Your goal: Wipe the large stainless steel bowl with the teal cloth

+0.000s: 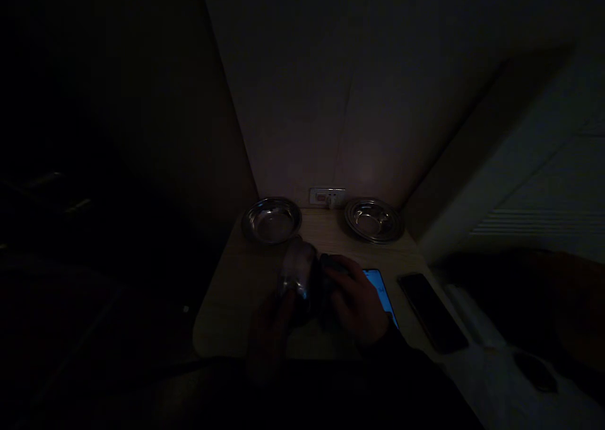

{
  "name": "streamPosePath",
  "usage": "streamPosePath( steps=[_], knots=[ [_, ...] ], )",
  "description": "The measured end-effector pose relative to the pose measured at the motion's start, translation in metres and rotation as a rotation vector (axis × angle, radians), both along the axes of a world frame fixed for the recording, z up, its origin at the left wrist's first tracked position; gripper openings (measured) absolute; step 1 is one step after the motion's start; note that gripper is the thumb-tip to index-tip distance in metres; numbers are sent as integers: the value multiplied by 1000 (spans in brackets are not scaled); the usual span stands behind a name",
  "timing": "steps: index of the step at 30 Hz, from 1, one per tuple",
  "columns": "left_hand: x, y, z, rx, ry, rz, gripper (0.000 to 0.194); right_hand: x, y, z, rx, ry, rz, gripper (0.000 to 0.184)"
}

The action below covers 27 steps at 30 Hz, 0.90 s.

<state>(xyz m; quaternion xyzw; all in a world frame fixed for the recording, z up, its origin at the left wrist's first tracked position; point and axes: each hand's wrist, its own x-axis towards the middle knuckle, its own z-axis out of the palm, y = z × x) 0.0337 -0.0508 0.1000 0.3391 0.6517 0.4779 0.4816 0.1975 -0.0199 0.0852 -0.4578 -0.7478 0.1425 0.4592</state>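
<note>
The light is very dim. My left hand (pixel 270 332) grips a shiny metal bowl (pixel 297 269) near the front of the small table, its thumb on the bowl's near side. The bowl is tipped on its side. Just right of it, the curled fingers of my right hand (pixel 359 304) close on a dark, soft-looking thing, perhaps a cloth (pixel 329 307), against or close to the bowl. Shadow hides where exactly they touch. A lit phone (pixel 382 296) lies partly behind my right hand and wrist.
On the pale wooden table (pixel 227 297), a metal dish (pixel 273 222) stands back left and a wide-rimmed metal dish (pixel 373 222) back right. A wall socket (pixel 326 197) with a plug sits between them. A dark phone (pixel 432 313) lies at the right edge.
</note>
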Motion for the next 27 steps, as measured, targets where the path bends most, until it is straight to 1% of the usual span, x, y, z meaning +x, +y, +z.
streamPosePath(
  steps=[3,4,6,8,10,13,15,19,24,25,27],
  knots=[
    [-1,0,0,3,18,-10,53,-10,-2,-3,-75,63,-3,24],
    [-2,0,0,3,35,-12,52,-11,-2,-5,-86,89,-17,23],
    [-2,0,-1,-5,54,-21,52,-11,-2,-8,-100,132,-81,28],
    [-1,-1,-3,-30,57,-2,52,-7,0,-10,-116,144,-147,38],
    [0,-3,-5,-45,43,12,52,-3,0,-11,-96,126,-167,38],
    [1,-4,-5,-31,45,17,51,-1,-2,-10,-19,102,-142,25],
    [1,-4,-5,-5,65,-7,51,-4,-5,-9,1,107,-129,23],
    [-1,-3,-4,26,92,-18,52,-20,-20,-4,-19,108,-31,28],
    [-5,-2,-5,37,73,-40,52,-31,-37,1,-99,166,54,50],
    [-5,-2,-5,34,58,-43,52,-30,-38,1,-97,159,77,51],
    [-4,-2,-6,44,28,-45,51,-28,-38,-1,-68,119,104,45]
  ],
)
